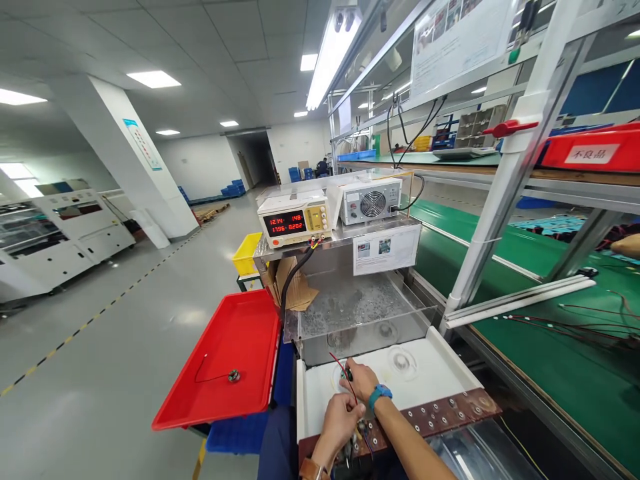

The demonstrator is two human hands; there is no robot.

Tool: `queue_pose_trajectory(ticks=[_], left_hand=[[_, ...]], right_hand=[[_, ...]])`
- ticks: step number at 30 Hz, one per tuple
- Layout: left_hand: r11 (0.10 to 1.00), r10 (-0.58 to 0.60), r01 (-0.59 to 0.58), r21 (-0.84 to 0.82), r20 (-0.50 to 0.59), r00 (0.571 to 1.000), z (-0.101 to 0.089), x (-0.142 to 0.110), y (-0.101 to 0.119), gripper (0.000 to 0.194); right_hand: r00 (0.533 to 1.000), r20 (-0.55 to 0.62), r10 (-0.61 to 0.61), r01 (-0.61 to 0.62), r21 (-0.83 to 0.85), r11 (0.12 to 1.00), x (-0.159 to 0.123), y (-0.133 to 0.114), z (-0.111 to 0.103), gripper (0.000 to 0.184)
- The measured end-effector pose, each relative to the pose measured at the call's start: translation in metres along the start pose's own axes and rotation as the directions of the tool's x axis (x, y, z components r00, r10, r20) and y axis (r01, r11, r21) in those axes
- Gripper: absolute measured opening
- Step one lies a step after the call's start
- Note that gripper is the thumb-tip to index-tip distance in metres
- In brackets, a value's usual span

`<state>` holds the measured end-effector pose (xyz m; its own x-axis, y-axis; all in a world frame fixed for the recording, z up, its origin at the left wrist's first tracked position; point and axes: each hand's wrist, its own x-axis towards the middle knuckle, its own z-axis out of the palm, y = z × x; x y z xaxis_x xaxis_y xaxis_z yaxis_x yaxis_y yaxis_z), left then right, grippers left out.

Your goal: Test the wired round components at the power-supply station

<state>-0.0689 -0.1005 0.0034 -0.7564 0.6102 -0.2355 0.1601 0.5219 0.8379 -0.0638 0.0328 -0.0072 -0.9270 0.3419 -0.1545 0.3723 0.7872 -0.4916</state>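
Observation:
My right hand (363, 380), with a blue band on its wrist, reaches over the white tray (320, 417). Its fingers are closed on a small dark green part (346, 375), perhaps a little circuit board, mostly covered by the fingertips. A red wire (336, 360) sticks up beside it and runs down toward my left hand (341, 420). Thumb and forefinger of that hand pinch the wire, just above the brown strip (435, 417) with rows of metal studs. Several thin wires and a dark object below the left hand are partly hidden.
A power supply (290, 223) with red digits stands on the metal shelf ahead, beside another grey unit (373, 200). To the left, a red tray (220, 333) holds a small round wired part (233, 376). A white post (500, 200) and green bench (550, 360) border the right.

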Motion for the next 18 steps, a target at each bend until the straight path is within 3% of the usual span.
queue_pose_trajectory(ticks=[6,9,11,14,18], left_hand=[[0.998,0.015,-0.014,0.062,-0.014,1.000,-0.001,-0.003,0.005,0.022],[0.993,0.101,-0.097,0.062,-0.062,0.993,-0.001,-0.008,0.005,0.032],[0.989,0.143,-0.145,-0.012,-0.106,0.984,-0.003,-0.007,0.001,0.045],[0.990,0.080,-0.092,-0.104,-0.109,0.991,-0.007,0.007,-0.010,0.059],[0.977,-0.063,0.047,-0.209,-0.070,0.996,-0.009,0.025,-0.017,0.065]], right_hand=[[0.999,-0.043,-0.001,0.001,0.013,1.000,0.002,-0.005,-0.002,0.027],[0.983,-0.183,0.028,-0.013,0.085,0.996,-0.002,-0.009,-0.005,0.025],[0.941,-0.318,0.116,-0.046,0.218,0.975,-0.004,-0.006,-0.015,0.024],[0.785,-0.516,0.342,-0.066,0.480,0.875,-0.014,0.020,-0.052,0.024],[0.454,-0.704,0.545,0.038,0.627,0.778,-0.064,0.095,-0.137,0.031]])
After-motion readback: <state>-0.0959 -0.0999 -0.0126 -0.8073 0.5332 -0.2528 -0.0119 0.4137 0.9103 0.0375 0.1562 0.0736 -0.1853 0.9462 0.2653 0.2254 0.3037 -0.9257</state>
